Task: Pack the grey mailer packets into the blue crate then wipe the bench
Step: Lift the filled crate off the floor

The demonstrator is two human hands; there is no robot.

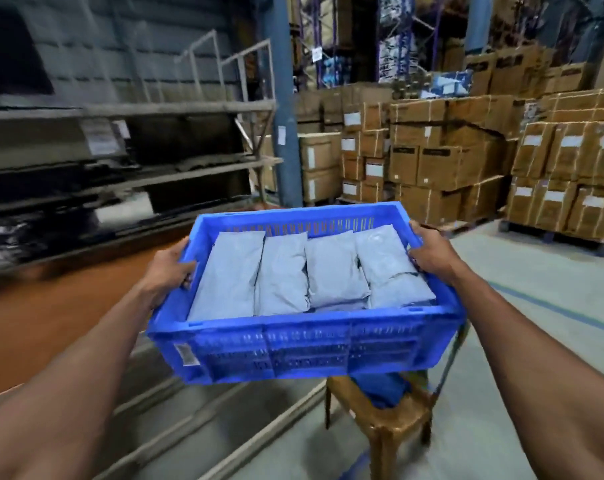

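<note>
The blue crate (304,344) hangs in the air in front of me, tilted slightly, above a stool. Several grey mailer packets (283,271) lie side by side inside it and fill most of its floor. My left hand (170,268) grips the crate's left rim, fingers curled over the edge. My right hand (428,252) grips the right rim the same way. The brown bench top (51,317) lies to the left, below the crate, with no packets on the part I see.
A brown plastic stool (383,420) with a blue cloth (385,386) on it stands under the crate. Dark shelving (120,161) runs behind the bench at left. Stacked cardboard boxes (449,157) on pallets fill the right background. A blue pillar (283,98) stands at centre.
</note>
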